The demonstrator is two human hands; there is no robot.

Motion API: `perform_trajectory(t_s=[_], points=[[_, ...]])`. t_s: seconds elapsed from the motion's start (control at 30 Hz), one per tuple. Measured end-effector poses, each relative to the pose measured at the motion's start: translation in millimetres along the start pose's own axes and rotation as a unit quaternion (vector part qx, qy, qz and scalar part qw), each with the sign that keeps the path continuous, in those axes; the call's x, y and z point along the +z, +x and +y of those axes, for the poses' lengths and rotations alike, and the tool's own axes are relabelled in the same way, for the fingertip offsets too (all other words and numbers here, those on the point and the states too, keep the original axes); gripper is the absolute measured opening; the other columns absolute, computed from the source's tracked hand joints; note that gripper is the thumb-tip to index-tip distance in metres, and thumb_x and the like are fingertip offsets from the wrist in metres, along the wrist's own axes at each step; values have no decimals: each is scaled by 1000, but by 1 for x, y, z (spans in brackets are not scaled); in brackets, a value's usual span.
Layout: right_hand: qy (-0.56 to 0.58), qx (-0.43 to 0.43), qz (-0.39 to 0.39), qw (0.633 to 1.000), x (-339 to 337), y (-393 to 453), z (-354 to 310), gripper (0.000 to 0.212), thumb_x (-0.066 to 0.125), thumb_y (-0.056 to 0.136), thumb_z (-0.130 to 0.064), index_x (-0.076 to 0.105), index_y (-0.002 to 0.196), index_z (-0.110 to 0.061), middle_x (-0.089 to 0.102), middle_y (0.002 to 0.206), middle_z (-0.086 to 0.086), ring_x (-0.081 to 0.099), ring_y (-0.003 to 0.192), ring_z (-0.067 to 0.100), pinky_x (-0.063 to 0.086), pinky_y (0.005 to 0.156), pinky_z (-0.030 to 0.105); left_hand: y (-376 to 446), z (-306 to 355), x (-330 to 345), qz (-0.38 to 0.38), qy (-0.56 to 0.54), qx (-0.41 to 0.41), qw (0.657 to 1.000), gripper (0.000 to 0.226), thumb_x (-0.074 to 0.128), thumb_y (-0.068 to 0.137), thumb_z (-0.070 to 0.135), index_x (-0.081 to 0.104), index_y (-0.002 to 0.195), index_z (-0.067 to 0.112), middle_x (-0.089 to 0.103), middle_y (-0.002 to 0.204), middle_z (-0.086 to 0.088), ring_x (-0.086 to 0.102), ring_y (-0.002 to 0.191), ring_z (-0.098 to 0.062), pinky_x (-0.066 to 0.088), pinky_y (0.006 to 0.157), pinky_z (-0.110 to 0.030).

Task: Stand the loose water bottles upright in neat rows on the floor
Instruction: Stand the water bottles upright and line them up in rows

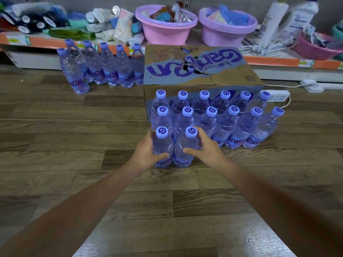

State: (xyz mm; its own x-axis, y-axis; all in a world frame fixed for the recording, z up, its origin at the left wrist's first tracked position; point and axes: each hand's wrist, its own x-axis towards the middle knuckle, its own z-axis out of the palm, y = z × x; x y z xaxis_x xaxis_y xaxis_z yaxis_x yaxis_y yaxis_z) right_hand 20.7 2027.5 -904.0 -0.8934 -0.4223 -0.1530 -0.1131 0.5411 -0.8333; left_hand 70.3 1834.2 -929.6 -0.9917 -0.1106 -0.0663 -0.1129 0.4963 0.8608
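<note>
Clear water bottles with purple caps stand upright on the wooden floor in front of a cardboard box (pixel 200 75). Two full rows of several bottles (pixel 224 123) stand against the box. In front of them, a third row holds two bottles. My left hand (pixel 146 153) is wrapped around the left front bottle (pixel 163 143). My right hand (pixel 206 147) grips the right front bottle (pixel 186 145) beside it. Both front bottles stand upright and touch each other.
Another group of several upright bottles (pixel 104 67) stands to the left of the box by the shelf base. A low shelf (pixel 278 61) behind holds pink basins (pixel 165 28), tubes and detergent. A white power strip (pixel 276 95) and cable lie right of the box.
</note>
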Motion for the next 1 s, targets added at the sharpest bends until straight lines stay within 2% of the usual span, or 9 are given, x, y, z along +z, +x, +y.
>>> perform_trajectory(t_s=[0.13, 0.27, 0.37, 0.47, 0.6, 0.7, 0.77, 0.9, 1.0], points=[[-13, 0, 4, 1000, 2, 0, 4, 64, 71, 79, -25, 36, 132, -31, 57, 127, -5, 52, 119, 18, 45, 99, 36, 1, -1, -1, 3, 24, -5, 1000, 74, 79, 69, 15, 38, 129, 12, 56, 126, 0, 49, 105, -6, 36, 87, -18], [-27, -1, 12, 1000, 4, 1, 4, 64, 71, 80, -26, 34, 132, -31, 58, 129, -2, 54, 117, 19, 47, 97, 36, 1, 1, -1, 5, 33, -6, 999, 73, 80, 68, 16, 38, 128, 10, 57, 128, -4, 54, 111, -14, 36, 87, -20], [-35, 0, 18, 999, 7, 0, 5, 65, 70, 80, -29, 32, 132, -34, 58, 128, -1, 57, 113, 22, 48, 96, 43, 0, 4, -1, 5, 36, -4, 999, 74, 79, 69, 15, 37, 129, 11, 55, 130, -3, 50, 108, -8, 36, 89, -20], [-39, -1, 25, 999, 8, -1, 5, 66, 70, 80, -29, 31, 133, -33, 59, 126, -1, 58, 110, 22, 49, 95, 43, -1, 5, -2, 0, 41, -8, 999, 74, 79, 69, 16, 36, 129, 11, 56, 130, -3, 47, 103, -5, 36, 88, -19], [-36, 13, 15, 999, 7, -1, 3, 67, 70, 80, -31, 29, 133, -35, 59, 127, -2, 58, 110, 22, 49, 96, 43, -1, 7, -2, -3, 48, -22, 999, 73, 77, 72, 18, 34, 131, 12, 55, 131, -4, 54, 115, -18, 36, 87, -21], [-14, 34, -36, 999, -1, -1, 0, 70, 71, 79, -31, 28, 135, -34, 53, 130, -9, 51, 120, 17, 44, 97, 34, -2, 7, -3, -19, 51, -36, 998, 78, 77, 72, 20, 31, 135, 15, 52, 135, -3, 51, 122, -20, 36, 91, -21], [19, 47, -35, 998, -9, -1, -5, 70, 72, 77, -32, 31, 134, -34, 45, 127, -14, 44, 122, 11, 39, 97, 30, -4, 8, -8, -41, 53, -43, 997, 86, 78, 70, 23, 27, 139, 18, 48, 139, -1, 48, 126, -18, 35, 96, -22], [28, -35, 82, 996, -32, 11, -24, 27, 68, 81, -30, 57, 107, -29, 58, 111, -14, 53, 108, 11, 44, 91, 30, -2, 17, -42, -41, 92, -33, 994, 85, 76, 73, 23, 25, 141, 14, 49, 138, -4, 45, 129, -18, 34, 102, -24], [9, -95, 46, 994, -48, 34, -54, 14, 66, 83, -26, 61, 95, -28, 63, 96, -19, 56, 92, -4, 43, 76, 14, 19, 36, -96, -11, 208, -42, 977, 60, 71, 78, 24, 46, 129, 8, 58, 129, -10, 55, 120, -22, 40, 97, -26]])
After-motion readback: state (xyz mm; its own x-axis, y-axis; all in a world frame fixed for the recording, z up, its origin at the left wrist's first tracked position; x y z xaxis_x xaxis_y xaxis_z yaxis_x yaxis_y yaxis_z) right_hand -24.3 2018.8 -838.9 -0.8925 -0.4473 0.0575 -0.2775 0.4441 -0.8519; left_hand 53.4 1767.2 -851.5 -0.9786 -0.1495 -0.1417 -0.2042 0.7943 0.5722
